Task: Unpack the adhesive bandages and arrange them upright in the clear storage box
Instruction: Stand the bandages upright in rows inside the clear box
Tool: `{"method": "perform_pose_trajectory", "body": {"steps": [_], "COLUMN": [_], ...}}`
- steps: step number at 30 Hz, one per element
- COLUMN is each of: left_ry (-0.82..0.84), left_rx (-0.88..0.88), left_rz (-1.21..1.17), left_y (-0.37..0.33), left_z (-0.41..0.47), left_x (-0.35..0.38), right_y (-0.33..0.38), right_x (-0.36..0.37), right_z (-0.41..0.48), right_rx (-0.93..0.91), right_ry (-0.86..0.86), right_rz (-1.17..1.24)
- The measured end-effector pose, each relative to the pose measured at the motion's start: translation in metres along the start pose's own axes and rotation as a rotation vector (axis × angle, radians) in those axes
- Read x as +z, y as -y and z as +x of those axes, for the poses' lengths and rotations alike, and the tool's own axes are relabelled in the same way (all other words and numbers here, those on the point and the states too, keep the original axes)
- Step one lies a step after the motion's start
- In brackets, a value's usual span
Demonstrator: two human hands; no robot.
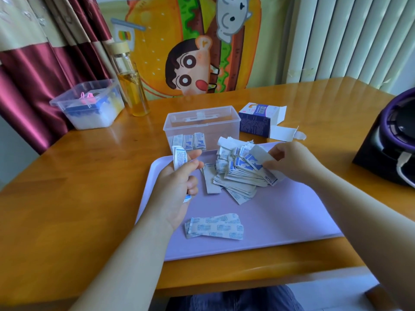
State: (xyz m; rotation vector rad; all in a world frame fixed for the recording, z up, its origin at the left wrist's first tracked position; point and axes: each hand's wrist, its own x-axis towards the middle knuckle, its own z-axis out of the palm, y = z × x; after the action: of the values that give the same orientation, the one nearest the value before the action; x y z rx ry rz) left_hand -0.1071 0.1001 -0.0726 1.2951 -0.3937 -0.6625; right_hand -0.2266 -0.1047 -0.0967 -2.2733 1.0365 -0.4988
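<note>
A heap of wrapped adhesive bandages [241, 176] lies on the far part of a lilac tray [280, 221]. My left hand [177, 182] grips a small bundle of bandages [179, 157] upright above the tray's left side. Over the heap's right edge, my right hand [289, 160] pinches one white bandage [259, 154]. The clear storage box [202, 124] stands just behind the tray, lid off, with several bandages [190, 142] upright along its front wall. A few flat bandages [215, 226] lie near the tray's front.
The opened blue bandage carton [256, 122] sits right of the box. On the table's left are a glass bottle [132, 86] of yellow liquid and a lidded plastic tub [89, 104]. A black and purple bag [390, 142] stands at the right edge.
</note>
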Motion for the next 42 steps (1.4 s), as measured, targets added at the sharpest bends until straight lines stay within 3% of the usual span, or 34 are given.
{"method": "perform_pose_trajectory", "body": {"steps": [4,7,12,15,20,24,27,31,34,38,42], "left_ry": [0.005,0.077,0.276,0.255,0.280,0.170,0.114,0.121,0.124,-0.077,-0.055], "left_rx": [-0.025,-0.044,0.001,0.058,0.053,0.072,0.065,0.035,0.027,0.045,0.026], "left_rz": [-0.020,0.006,0.018,0.062,0.169,0.119,0.163,0.288,0.388,0.140,0.069], "left_y": [0.001,0.003,0.008,0.011,0.016,0.018,0.018,0.016,0.012,0.002,-0.002], "left_z": [0.000,-0.004,-0.019,-0.020,-0.023,-0.019,-0.015,-0.014,-0.015,-0.009,-0.008], "left_x": [-0.001,0.003,0.020,0.018,0.007,0.006,0.000,-0.017,-0.026,-0.032,-0.031], "right_y": [0.000,0.016,0.053,0.054,0.053,0.053,0.052,0.051,0.050,0.051,0.048], "right_x": [-0.015,-0.019,0.015,0.033,0.037,0.036,0.028,0.022,0.027,0.040,0.040], "right_z": [-0.006,-0.021,-0.064,-0.072,-0.070,-0.070,-0.071,-0.074,-0.074,-0.085,-0.080], "right_rx": [0.092,0.016,-0.555,-0.691,-0.708,-0.721,-0.676,-0.352,-0.250,-0.269,-0.278], "right_ry": [-0.037,-0.070,-0.270,-0.351,-0.395,-0.306,-0.091,0.310,0.300,0.354,0.158], "right_rz": [0.328,0.524,0.212,0.114,0.146,0.120,0.167,0.476,0.493,0.293,0.115]}}
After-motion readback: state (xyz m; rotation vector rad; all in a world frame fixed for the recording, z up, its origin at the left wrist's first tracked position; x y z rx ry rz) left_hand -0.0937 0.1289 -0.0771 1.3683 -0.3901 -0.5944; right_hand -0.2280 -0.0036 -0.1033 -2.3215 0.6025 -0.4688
